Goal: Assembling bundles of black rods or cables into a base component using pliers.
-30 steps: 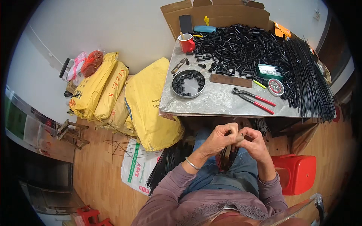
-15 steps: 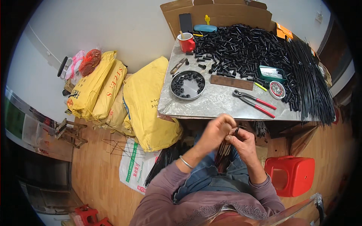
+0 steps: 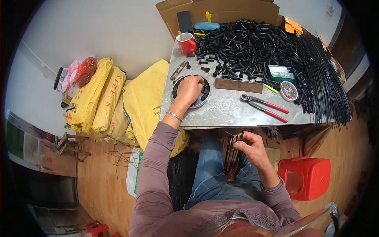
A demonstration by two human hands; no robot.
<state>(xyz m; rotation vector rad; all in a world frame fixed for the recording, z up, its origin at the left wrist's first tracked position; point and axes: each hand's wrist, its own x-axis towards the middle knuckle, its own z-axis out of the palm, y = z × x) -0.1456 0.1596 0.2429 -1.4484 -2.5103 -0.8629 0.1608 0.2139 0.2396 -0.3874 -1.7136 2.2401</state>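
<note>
My left hand reaches into a round metal dish on the table's left side. Its fingers are curled down among small black round parts, and whatever the fingertips grip is hidden. Below the table's front edge, over my lap, my right hand pinches the upper end of several thin black rods. These hang down between my knees, with short bent ends sticking out at the top left.
Red-handled pincers, a brown flat bar and a red mug lie or stand on the table. Behind is a heap of black tubular parts. Long black rods overhang at right. A red stool stands beside me.
My left hand has left my right hand and moved up and left into the round dish. My right hand stays over my lap with the rods. The view has shifted slightly.
</note>
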